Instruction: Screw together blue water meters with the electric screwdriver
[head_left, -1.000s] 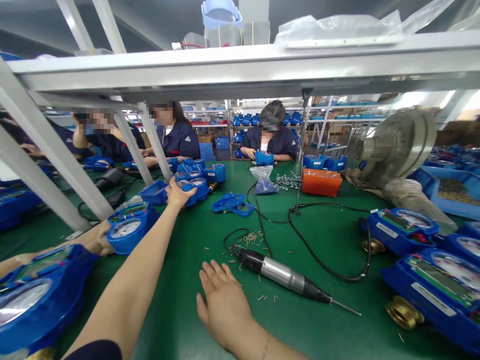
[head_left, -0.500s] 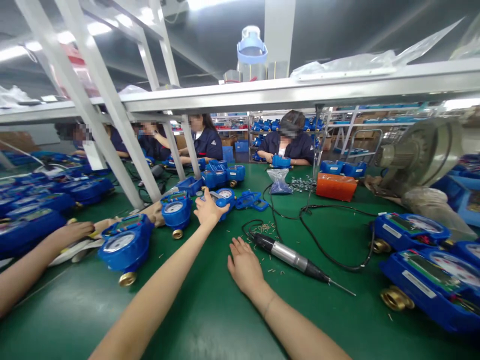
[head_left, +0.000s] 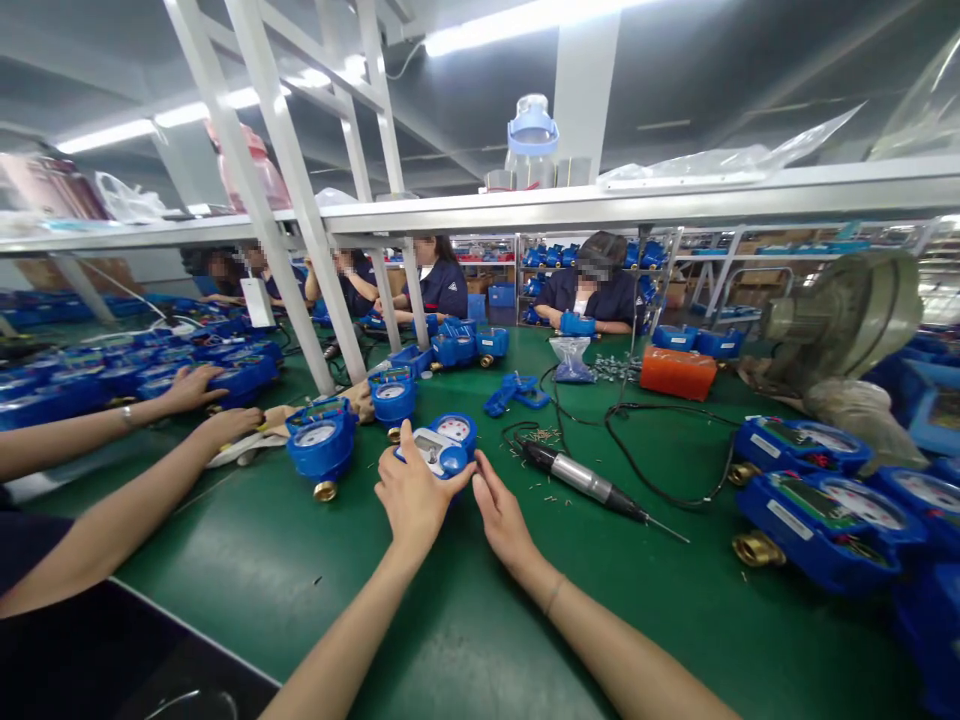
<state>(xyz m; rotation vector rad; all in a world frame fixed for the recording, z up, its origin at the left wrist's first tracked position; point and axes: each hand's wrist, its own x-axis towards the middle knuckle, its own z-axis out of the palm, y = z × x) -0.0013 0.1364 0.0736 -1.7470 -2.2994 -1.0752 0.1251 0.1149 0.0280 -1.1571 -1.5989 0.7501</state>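
Note:
My left hand point(head_left: 416, 500) grips a blue water meter point(head_left: 454, 428) with a grey display cover, thumb and fingers around its near part. The meter's round white dial and a blue round cap show beyond the fingers. At the meter's near right side is my right hand point(head_left: 506, 515), its fingers stretched out and the fingertips at or against the casing; contact is hard to tell. To the right lies an electric screwdriver point(head_left: 581, 475), its bit pointing toward the near right. Small screws point(head_left: 544, 437) are scattered beside it. Blue plastic frames point(head_left: 517, 395) lie beyond the meter.
More meters stand left point(head_left: 322, 440) and right point(head_left: 817, 520). A co-worker's hands point(head_left: 225, 428) rest near a glove at left. An orange box point(head_left: 677, 372), a bag of small parts point(head_left: 572, 360) and a loose black cable point(head_left: 660, 488) lie behind. White shelf posts point(head_left: 300, 200) rise left.
My left hand has drawn the meter nearer and now grips it. My right hand has lifted from the tabletop to the meter's side. The view has tilted up and shifted left.

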